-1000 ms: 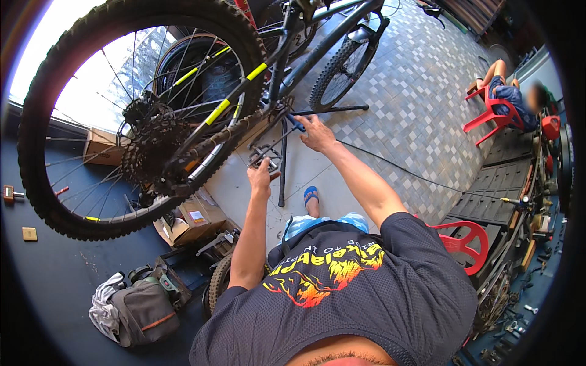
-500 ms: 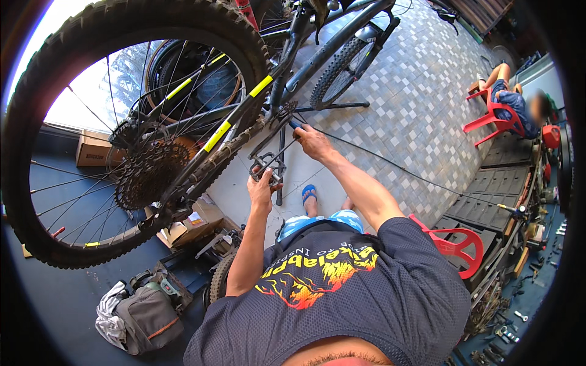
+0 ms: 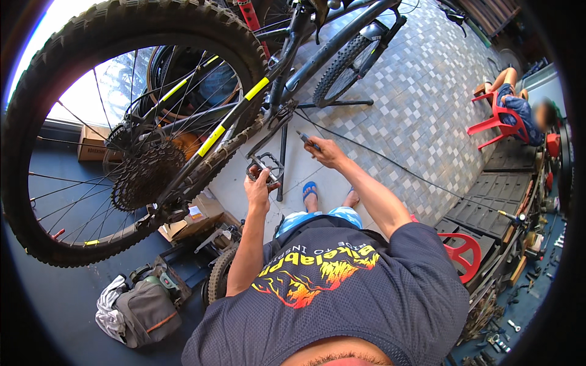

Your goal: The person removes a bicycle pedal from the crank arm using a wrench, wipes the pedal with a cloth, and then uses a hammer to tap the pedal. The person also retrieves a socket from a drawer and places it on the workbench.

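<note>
My left hand (image 3: pixel 259 183) is closed on a black-and-silver pedal (image 3: pixel 273 169) at the end of a crank arm (image 3: pixel 265 141), below the frame of a bicycle (image 3: pixel 329 49) on a stand (image 3: pixel 282 186). My right hand (image 3: pixel 323 150) is closed around a slim hand tool (image 3: pixel 304 136), its tip in the air right of the crank, apart from it. The chainring (image 3: pixel 283 113) sits above both hands. The large rear wheel (image 3: pixel 67 55) and cassette (image 3: pixel 139 177) fill the left side of the head view.
A seated person (image 3: pixel 516 113) occupies a red chair (image 3: pixel 494 128) at right, near black storage cases (image 3: pixel 485 195) and tools (image 3: pixel 513 326). A cable (image 3: pixel 390 168) crosses the tiled floor. Cardboard boxes (image 3: pixel 192 222) and a grey bag (image 3: pixel 143 311) lie at left.
My right hand has come down and right, drawing the tool away from the chainring area. My left hand stays on the pedal, slightly left of where it was a second ago.
</note>
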Action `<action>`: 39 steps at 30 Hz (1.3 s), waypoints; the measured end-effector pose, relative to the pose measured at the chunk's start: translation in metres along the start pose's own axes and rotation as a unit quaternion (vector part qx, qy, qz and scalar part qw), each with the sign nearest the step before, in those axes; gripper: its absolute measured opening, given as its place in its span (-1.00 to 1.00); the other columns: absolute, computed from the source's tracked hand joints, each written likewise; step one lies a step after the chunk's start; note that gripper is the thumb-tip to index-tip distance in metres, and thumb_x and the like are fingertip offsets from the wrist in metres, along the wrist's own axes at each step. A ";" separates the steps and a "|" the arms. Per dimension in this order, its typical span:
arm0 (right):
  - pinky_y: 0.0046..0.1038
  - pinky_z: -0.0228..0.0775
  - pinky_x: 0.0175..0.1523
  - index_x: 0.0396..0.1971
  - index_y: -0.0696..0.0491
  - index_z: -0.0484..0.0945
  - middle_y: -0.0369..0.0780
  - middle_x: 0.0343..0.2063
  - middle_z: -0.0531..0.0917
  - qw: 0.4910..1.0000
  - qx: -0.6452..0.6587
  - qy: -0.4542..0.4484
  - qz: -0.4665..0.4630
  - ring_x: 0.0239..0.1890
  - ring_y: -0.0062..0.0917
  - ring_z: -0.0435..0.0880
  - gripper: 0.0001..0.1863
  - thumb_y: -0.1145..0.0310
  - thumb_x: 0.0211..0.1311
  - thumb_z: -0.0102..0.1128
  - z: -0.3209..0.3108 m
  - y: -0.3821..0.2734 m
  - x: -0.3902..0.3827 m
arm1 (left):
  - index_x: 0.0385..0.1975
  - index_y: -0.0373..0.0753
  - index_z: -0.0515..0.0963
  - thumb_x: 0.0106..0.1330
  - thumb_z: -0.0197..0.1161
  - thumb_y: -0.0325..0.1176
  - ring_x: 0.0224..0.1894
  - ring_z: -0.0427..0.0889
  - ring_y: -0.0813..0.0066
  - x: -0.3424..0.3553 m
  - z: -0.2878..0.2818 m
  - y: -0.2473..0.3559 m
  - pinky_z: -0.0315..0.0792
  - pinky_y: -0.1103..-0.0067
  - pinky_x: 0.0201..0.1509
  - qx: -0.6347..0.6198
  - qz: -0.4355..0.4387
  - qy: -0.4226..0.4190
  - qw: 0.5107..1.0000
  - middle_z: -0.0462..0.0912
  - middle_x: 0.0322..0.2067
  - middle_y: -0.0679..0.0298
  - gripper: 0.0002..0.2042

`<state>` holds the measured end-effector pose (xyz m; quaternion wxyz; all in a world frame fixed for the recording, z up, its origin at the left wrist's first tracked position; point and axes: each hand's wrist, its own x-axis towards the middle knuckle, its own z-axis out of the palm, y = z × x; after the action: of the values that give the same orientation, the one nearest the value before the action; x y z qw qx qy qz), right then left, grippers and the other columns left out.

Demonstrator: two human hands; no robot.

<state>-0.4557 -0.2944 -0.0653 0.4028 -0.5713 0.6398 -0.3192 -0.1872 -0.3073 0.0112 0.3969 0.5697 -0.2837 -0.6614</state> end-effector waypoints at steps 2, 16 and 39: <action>-0.24 0.51 -0.09 -0.16 0.02 0.64 -0.10 -0.30 0.70 0.995 -0.072 0.035 -0.064 -0.20 -0.26 0.70 -0.82 0.24 0.45 0.17 -0.004 0.009 -0.024 | -0.02 -0.21 0.49 0.40 0.29 -0.45 -0.27 0.65 0.57 0.000 0.000 0.000 0.74 0.49 -0.42 0.001 -0.003 -0.004 1.000 0.67 -0.20 0.28 -0.78; -0.32 0.51 -0.18 0.06 0.07 0.57 -0.21 -0.35 0.65 0.989 0.039 -0.070 0.128 -0.37 -0.44 0.65 -0.68 0.21 0.56 -0.03 -0.003 0.012 -0.078 | -0.08 -0.16 0.48 0.36 0.33 -0.39 -0.33 0.60 0.56 0.001 -0.003 0.001 0.73 0.45 -0.34 0.022 -0.007 -0.005 1.000 0.60 -0.26 0.35 -0.79; -0.52 0.48 -0.27 0.04 0.17 0.62 -0.28 -0.39 0.63 0.941 0.264 -0.087 0.195 -0.38 -0.63 0.54 -0.59 0.18 0.59 -0.10 0.002 0.017 -0.024 | -0.05 -0.21 0.47 0.35 0.33 -0.41 -0.37 0.59 0.57 0.007 -0.008 -0.002 0.74 0.50 -0.42 0.016 -0.031 -0.018 0.999 0.56 -0.34 0.36 -0.76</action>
<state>-0.4613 -0.2684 -0.0777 0.6474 -0.3339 0.5940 -0.3413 -0.1798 -0.3110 0.0043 0.3620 0.5727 -0.2836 -0.6786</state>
